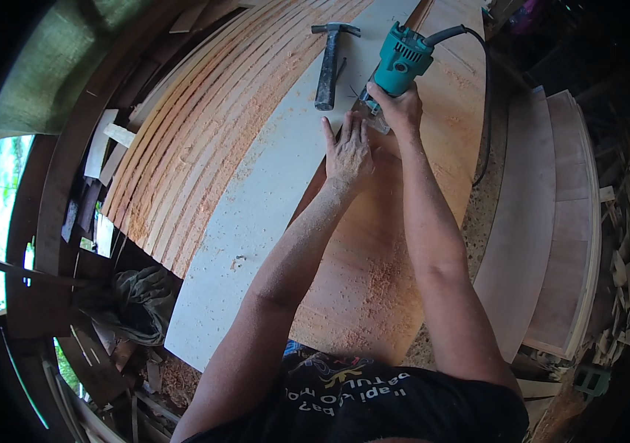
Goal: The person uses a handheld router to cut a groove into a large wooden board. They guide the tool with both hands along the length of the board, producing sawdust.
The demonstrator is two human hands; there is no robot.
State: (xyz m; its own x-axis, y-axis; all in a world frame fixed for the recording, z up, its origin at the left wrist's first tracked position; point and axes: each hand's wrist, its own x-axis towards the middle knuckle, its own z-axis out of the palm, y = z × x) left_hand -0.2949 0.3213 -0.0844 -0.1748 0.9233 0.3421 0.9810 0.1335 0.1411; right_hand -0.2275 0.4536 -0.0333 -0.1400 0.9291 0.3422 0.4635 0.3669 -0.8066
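A teal trim router (403,60) with a black cord stands on the wooden surface ahead of me. My right hand (403,111) is wrapped round its lower body. Just left of the router's base, my left hand (349,156) lies with fingers stretched out, the fingertips at the base. It rests over the edge between a pale, whitish board (248,199) and a reddish-brown plywood sheet (352,244). A claw hammer (327,68) with a dark handle lies on the pale board, left of the router. Sawdust covers both forearms lightly.
Ridged wooden strips (197,155) with sawdust spread to the left. Curved plywood panels (544,221) lean at the right, near heaped wood scraps (628,280). The router's cord (487,96) hangs down along the right edge. A crumpled dark cloth (141,303) lies at lower left.
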